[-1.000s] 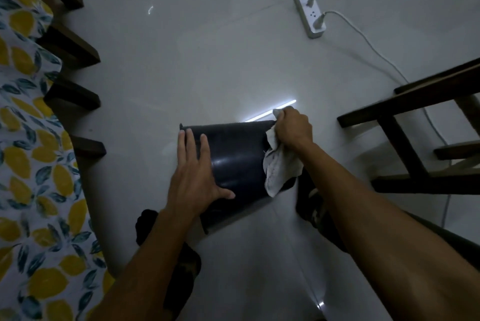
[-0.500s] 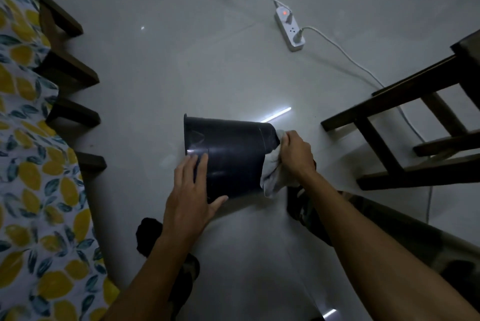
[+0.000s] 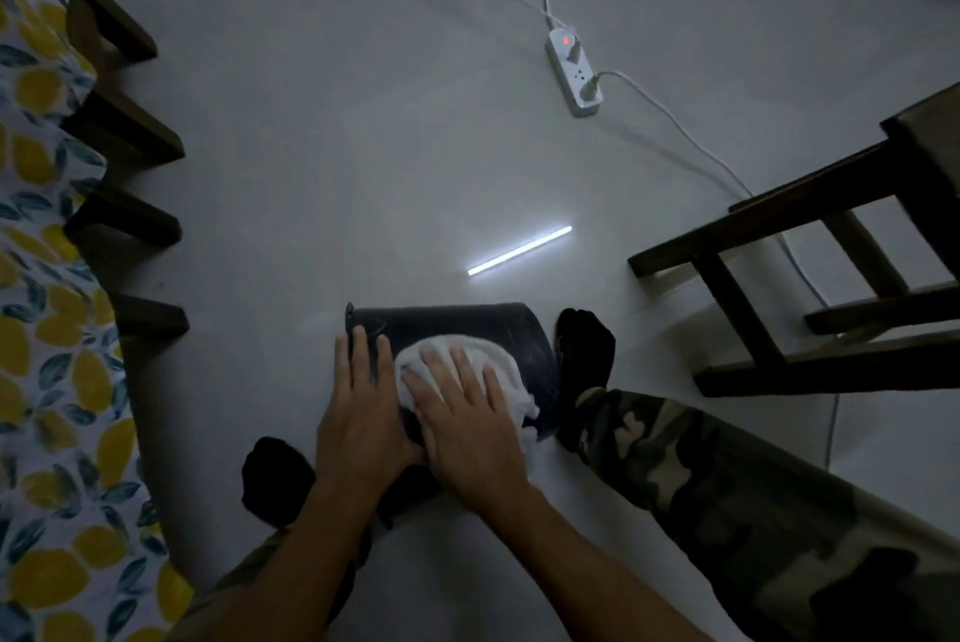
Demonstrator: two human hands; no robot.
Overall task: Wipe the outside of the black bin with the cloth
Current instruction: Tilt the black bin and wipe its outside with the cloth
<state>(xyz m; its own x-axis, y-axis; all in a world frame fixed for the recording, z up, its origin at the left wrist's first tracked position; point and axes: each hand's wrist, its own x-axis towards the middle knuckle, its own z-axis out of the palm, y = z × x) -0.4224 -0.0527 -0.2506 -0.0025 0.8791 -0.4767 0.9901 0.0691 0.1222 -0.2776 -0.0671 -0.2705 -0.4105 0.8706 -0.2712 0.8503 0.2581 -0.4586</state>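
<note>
- Wiping under way: bin (image 3: pixel 467 329) on its side on the floor (image 3: pixel 311 148), between the two socked feet, open rim to the left.
- Right hand (image 3: pixel 467 423) spread flat, pressing the cloth (image 3: pixel 498 366) onto the upper wall.
- Left hand (image 3: pixel 358 413) laid open near the rim, steadying (fingers together, not gripping).
- Probably left to do: the underside against the floor, the base end, the far wall; cleanliness hard to judge in this dim light.
- Around: power strip (image 3: pixel 574 72) and cable well beyond, chair (image 3: pixel 810 257) to the right, lemon-print fabric (image 3: pixel 47 329) to the left.
- Right foot (image 3: pixel 584 361) touching or just beside the base end, likely hindering any roll that way.
</note>
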